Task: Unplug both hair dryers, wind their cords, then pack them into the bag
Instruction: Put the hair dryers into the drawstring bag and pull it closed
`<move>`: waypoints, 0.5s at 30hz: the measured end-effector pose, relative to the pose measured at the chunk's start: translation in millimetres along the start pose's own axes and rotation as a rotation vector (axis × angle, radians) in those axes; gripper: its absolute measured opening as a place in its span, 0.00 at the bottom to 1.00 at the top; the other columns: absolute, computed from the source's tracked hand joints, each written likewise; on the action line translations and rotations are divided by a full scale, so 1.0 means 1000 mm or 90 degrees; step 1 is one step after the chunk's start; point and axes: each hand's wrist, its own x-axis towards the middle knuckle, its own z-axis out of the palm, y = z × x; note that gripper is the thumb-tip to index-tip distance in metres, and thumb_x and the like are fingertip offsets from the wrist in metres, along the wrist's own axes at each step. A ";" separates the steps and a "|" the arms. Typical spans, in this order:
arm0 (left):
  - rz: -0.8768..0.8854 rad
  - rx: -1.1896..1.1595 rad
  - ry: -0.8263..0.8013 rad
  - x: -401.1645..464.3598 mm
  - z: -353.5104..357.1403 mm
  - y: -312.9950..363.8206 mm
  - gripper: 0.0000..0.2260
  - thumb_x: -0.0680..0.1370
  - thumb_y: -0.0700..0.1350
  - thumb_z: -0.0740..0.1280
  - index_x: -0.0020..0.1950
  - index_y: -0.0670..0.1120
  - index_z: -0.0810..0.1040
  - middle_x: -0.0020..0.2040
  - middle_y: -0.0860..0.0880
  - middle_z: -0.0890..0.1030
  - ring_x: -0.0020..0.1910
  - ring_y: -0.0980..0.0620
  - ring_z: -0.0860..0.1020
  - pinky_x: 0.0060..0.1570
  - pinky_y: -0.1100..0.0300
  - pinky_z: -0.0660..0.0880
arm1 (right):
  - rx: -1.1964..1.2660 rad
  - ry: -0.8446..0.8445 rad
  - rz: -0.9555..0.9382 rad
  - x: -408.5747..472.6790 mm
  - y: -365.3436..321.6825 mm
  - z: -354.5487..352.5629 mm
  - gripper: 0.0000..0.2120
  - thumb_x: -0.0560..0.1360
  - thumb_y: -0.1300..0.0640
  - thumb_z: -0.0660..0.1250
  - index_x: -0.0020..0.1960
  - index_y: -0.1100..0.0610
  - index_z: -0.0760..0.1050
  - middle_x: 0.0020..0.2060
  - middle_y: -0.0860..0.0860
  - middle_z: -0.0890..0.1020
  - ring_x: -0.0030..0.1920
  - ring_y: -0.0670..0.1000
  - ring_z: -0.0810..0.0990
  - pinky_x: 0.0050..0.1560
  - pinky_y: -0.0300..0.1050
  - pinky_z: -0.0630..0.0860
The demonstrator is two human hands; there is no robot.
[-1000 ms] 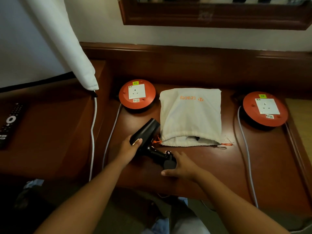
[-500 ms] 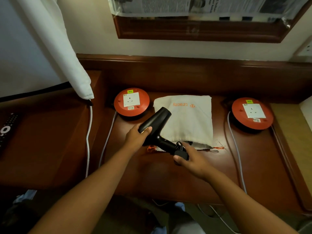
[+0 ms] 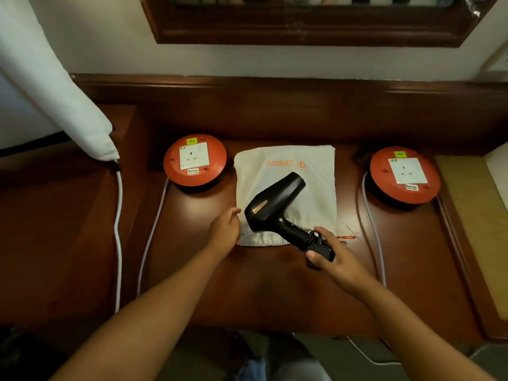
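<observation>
Head view: a black hair dryer (image 3: 275,206) is held above the white bag (image 3: 313,171) on the table (image 3: 247,284), its cord-wrapped handle gripped by the right hand (image 3: 331,255), the left hand (image 3: 224,229) loosely spread beside the bag's mouth.

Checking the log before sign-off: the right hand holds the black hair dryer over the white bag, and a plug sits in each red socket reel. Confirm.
Wrong on the plugs. The head view shows both red socket reels with nothing plugged in. The rest stands: the right hand holds the black hair dryer over the white bag.
</observation>
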 end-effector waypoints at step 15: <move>0.100 0.295 0.029 0.017 0.025 -0.019 0.06 0.79 0.36 0.61 0.55 0.39 0.74 0.53 0.42 0.75 0.50 0.45 0.73 0.45 0.56 0.69 | -0.005 -0.066 0.002 -0.007 0.025 -0.024 0.41 0.62 0.27 0.64 0.72 0.35 0.58 0.61 0.32 0.67 0.59 0.38 0.71 0.59 0.38 0.66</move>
